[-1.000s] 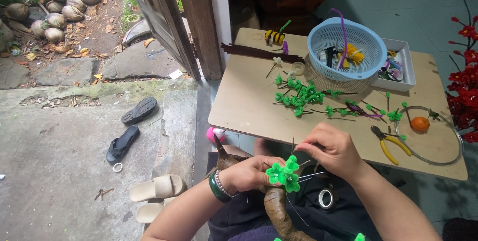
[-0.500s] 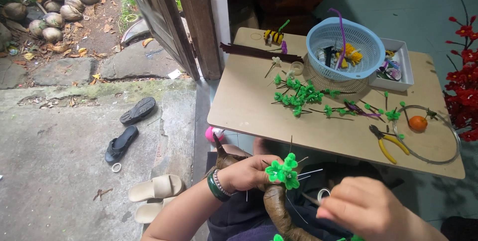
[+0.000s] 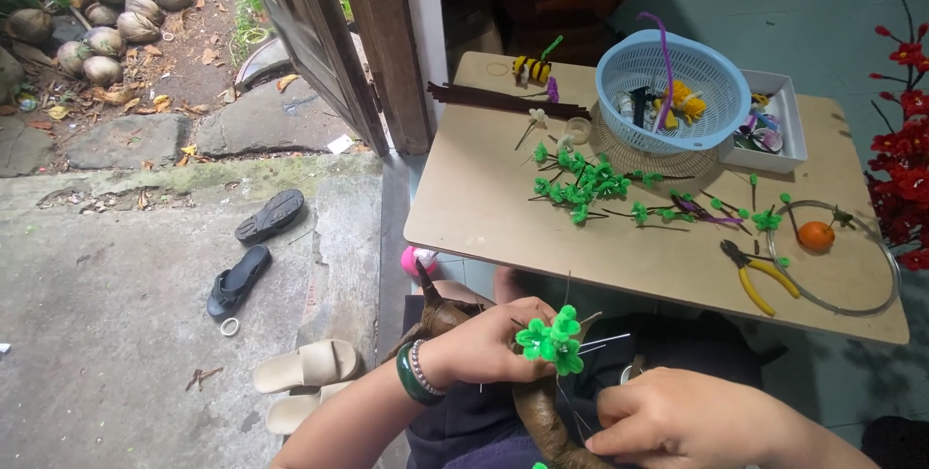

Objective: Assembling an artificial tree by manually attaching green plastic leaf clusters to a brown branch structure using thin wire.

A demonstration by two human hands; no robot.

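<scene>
My left hand (image 3: 489,343), with a green bangle and bead bracelet at the wrist, grips a brown wrapped craft branch (image 3: 542,416) and pinches a bright green pipe-cleaner leaf cluster (image 3: 552,340) with thin wire stems sticking out. My right hand (image 3: 677,421) sits low by my lap, fingers curled against the lower part of the same brown branch. Whether it pinches a wire there I cannot tell.
A low wooden table (image 3: 503,217) carries several green leaf sprigs (image 3: 581,179), a blue basket (image 3: 673,91), a white tray (image 3: 774,121), yellow pliers (image 3: 755,275), a wire ring with an orange ball (image 3: 818,235), and brown sticks (image 3: 503,99). Red artificial flowers (image 3: 905,140) stand right. Sandals (image 3: 256,246) lie on the concrete left.
My right hand has drawn back from the table's edge, where it was near the green cluster, down to the lower branch at my lap. The left hand keeps its grip.
</scene>
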